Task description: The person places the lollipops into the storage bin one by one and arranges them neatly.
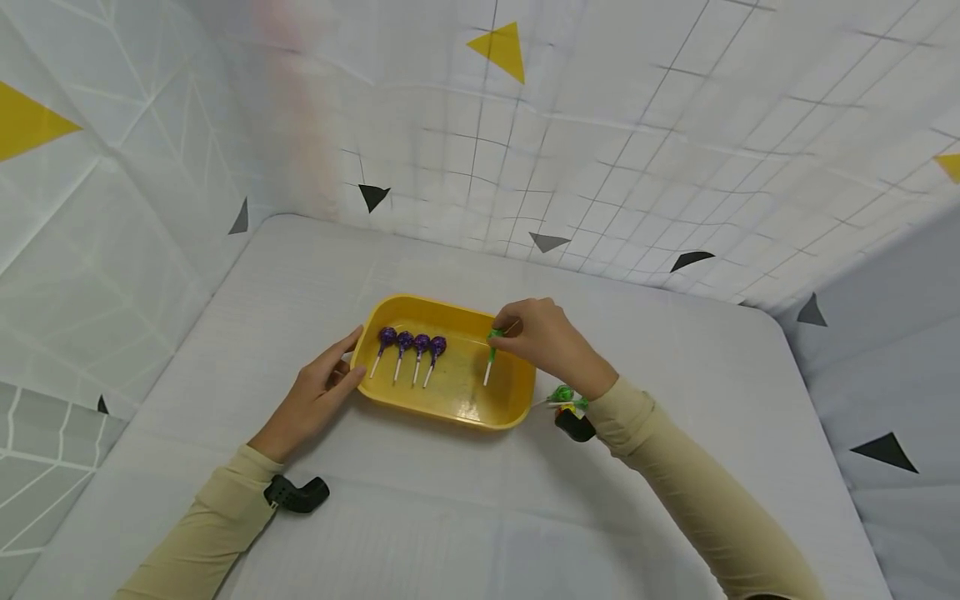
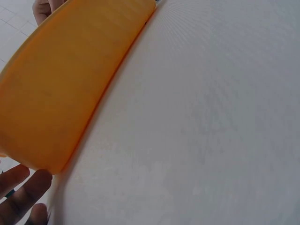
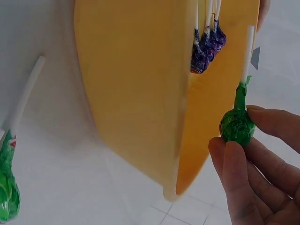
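A yellow tray (image 1: 457,408) lies on the white table. Along its left half, several purple-wrapped lollipops (image 1: 422,342) form a row, sticks toward the near side. My left hand (image 1: 311,400) rests against the tray's left end, thumb and fingers spread along the rim; the left wrist view shows fairly straight fingers (image 2: 28,190) touching the tray's corner. Over the tray's right part, my right hand (image 1: 543,337) pinches a green-wrapped lollipop (image 3: 237,126) by its candy end. Its stick points toward the near side in the head view.
More green lollipops (image 1: 561,392) lie on the table just right of the tray, partly behind the right forearm. Something small and yellow (image 1: 567,408) shows beside them. White sheeted walls (image 1: 450,125) with dark and yellow triangles enclose the table.
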### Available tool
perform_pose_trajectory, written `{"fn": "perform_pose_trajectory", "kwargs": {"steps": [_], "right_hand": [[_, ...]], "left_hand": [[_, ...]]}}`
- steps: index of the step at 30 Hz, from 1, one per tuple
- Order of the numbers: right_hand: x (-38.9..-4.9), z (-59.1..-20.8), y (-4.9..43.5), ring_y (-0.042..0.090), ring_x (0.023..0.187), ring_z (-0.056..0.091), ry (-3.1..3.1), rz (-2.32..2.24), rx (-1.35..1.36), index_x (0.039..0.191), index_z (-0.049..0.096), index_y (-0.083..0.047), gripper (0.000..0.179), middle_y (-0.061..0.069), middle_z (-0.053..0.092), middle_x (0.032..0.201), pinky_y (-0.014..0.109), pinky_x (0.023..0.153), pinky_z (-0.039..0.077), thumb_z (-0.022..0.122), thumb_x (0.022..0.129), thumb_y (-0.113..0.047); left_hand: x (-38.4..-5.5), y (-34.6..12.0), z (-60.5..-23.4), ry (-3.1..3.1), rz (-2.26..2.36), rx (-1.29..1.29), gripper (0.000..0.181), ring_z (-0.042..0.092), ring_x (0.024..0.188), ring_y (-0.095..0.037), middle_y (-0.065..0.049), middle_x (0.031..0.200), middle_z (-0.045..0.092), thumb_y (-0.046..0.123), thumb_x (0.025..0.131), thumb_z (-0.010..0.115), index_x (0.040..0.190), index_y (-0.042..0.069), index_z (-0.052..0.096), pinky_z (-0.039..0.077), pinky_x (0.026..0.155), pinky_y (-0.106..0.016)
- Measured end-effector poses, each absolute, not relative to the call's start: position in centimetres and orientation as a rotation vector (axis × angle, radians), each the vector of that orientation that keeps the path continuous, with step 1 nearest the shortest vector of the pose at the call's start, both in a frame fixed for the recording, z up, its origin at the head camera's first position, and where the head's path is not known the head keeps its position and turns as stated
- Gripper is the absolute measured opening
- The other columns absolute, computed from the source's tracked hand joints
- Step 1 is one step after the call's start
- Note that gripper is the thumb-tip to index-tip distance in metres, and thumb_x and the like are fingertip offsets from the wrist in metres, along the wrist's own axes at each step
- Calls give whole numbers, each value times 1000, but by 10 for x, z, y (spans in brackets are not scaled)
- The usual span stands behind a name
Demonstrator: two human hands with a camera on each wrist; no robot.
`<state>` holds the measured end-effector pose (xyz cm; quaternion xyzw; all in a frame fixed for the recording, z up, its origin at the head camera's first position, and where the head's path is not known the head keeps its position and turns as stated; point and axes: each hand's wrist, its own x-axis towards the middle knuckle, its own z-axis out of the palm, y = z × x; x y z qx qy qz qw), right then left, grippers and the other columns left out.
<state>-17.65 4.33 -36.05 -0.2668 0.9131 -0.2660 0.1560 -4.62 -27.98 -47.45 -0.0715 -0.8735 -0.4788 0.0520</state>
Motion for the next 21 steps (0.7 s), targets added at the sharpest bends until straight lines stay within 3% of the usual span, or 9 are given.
{"fn": "perform_pose_trajectory", "kwargs": {"steps": [21], "right_hand": [[-181,-363,23,17,90,75,2594,-668,-822,102,78,-9,15,4,78,100,33,78,61,79,92,-21]], "left_hand": [[-47,-280,-475,-2662,-1467,-211,59,57,93,-15,-13,129,63,23,109,53,164,16,32,50,79,-22]]}}
